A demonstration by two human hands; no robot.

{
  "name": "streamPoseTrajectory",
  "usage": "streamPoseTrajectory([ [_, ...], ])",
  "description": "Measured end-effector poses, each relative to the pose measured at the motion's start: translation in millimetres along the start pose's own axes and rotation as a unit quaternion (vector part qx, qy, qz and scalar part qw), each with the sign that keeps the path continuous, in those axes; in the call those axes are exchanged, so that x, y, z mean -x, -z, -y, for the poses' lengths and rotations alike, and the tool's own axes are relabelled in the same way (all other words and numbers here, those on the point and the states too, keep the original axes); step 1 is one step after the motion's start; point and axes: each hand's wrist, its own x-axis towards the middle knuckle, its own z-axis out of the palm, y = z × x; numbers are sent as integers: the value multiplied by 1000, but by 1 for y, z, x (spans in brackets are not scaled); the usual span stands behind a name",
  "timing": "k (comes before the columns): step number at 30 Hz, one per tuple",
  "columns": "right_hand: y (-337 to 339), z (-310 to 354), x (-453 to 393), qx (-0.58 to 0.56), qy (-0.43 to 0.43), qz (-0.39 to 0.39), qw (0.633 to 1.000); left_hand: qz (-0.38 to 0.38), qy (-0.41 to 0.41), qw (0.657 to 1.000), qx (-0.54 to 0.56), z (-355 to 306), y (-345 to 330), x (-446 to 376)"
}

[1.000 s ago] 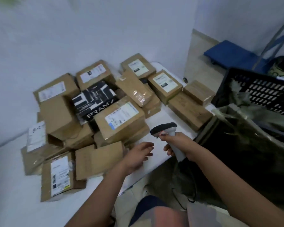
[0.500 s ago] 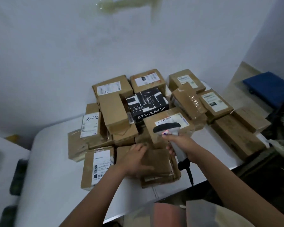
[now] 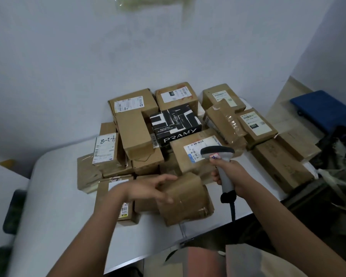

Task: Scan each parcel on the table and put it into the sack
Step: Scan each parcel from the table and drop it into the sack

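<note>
Now, seen from the head camera, the left hand (image 3: 154, 189) has closed its fingers around a taped brown parcel (image 3: 186, 200) at the near edge of the pile and tipped it up off the white table (image 3: 54, 196), where half a second ago that hand only lay flat on top. The right hand (image 3: 233, 176) keeps its clenched grip on the handheld scanner (image 3: 218, 154), whose head hangs over a labelled box (image 3: 194, 154) behind. A scan of the lifted parcel looks imminent; the sack (image 3: 340, 170), partly visible at the right edge, waits beside the table, and many parcels remain.
</note>
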Motion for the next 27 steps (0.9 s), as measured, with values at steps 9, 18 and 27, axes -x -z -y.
streamPoseTrajectory([
  [9,31,12,17,-20,24,3,1000,-68,-108,780,613,-28,-19,-5],
  [18,51,21,34,-23,49,10,999,-202,22,772,602,-60,-16,-33],
  [27,45,21,36,-13,48,5,999,-329,31,887,323,-87,-12,-41],
])
